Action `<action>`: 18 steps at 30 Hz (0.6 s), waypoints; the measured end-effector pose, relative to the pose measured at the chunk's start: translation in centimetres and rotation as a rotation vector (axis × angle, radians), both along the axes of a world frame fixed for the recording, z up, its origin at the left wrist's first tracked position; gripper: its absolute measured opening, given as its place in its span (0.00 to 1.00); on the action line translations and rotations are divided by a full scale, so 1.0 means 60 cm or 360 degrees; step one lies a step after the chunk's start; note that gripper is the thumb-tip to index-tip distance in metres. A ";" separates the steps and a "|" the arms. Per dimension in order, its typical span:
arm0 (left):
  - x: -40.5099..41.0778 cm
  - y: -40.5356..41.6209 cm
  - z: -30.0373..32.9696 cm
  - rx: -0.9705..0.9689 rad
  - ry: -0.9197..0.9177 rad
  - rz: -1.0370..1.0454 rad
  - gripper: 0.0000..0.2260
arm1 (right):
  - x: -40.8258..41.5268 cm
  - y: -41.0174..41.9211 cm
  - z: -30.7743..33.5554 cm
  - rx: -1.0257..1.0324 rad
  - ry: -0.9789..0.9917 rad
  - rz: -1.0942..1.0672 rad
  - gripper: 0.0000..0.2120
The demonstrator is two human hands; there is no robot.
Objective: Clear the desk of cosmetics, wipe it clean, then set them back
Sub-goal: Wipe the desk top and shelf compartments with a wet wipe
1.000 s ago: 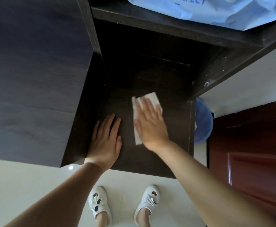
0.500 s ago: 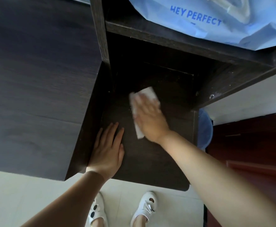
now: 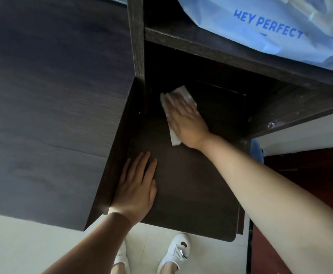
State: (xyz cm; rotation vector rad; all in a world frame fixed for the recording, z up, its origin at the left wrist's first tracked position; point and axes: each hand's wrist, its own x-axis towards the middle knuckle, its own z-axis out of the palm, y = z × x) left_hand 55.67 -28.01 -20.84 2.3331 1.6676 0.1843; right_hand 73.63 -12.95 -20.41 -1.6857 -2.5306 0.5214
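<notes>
Both hands (image 3: 137, 191) (image 3: 185, 121) flat, palms down

i see the right hand (image 3: 185, 119) pressed flat on a white wipe (image 3: 178, 91) deep on the dark desk (image 3: 191, 190) — the left hand (image 3: 136, 186) lies flat, fingers spread, near the front edge. a blue bag (image 3: 270, 26) sits on the shelf (image 3: 230, 58) above.

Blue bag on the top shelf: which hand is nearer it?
Right. The right hand presses the white wipe flat on the lower shelf, under the blue bag. The left hand lies flat near the shelf's front edge, farther from it.
</notes>
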 end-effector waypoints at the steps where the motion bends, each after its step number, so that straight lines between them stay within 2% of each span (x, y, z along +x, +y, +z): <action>1: 0.000 0.000 0.001 0.0000 -0.0007 0.0008 0.21 | 0.019 -0.003 0.001 0.0010 -0.0007 0.0126 0.25; 2: 0.000 0.001 0.002 -0.0002 -0.0011 0.0012 0.21 | 0.046 -0.002 -0.003 0.0058 -0.0022 0.0034 0.24; 3: 0.001 0.001 0.002 -0.0006 -0.0011 0.0012 0.21 | 0.075 -0.001 -0.007 0.0132 -0.0047 -0.0217 0.24; 6: 0.000 0.000 0.000 -0.0017 0.0006 0.0008 0.21 | 0.123 0.003 -0.015 0.0156 -0.0079 -0.1204 0.24; 7: 0.000 0.000 0.000 -0.0020 0.0013 0.0002 0.21 | 0.103 0.006 -0.014 0.0134 -0.0104 -0.1380 0.25; 8: 0.000 0.000 0.000 -0.0024 0.0018 -0.0002 0.22 | 0.072 0.010 -0.010 0.0139 -0.0091 -0.1406 0.25; 9: 0.000 0.000 0.000 -0.0029 0.0021 -0.0004 0.22 | 0.034 0.017 -0.005 0.0173 -0.0028 -0.1247 0.25; 11: 0.000 -0.001 -0.001 -0.0031 0.0032 -0.0001 0.22 | -0.032 0.029 -0.009 0.0174 0.0073 -0.0389 0.24; 12: 0.001 -0.001 -0.001 -0.0025 0.0038 0.0001 0.22 | -0.047 0.038 -0.016 0.0149 0.0025 -0.0004 0.25; 13: 0.001 -0.001 -0.002 -0.0021 0.0042 -0.0001 0.22 | -0.045 0.056 -0.019 0.0124 -0.0024 0.0164 0.27; 14: 0.001 -0.002 -0.002 -0.0022 0.0046 -0.0006 0.22 | -0.036 0.074 -0.021 0.0067 -0.0073 0.0118 0.26; 16: 0.001 -0.001 -0.003 -0.0018 0.0050 -0.0008 0.22 | -0.012 0.094 -0.027 0.0068 -0.0133 -0.0182 0.25; 18: 0.001 0.000 -0.003 -0.0015 0.0035 -0.0013 0.22 | -0.016 0.056 -0.015 0.0178 -0.0136 -0.0138 0.25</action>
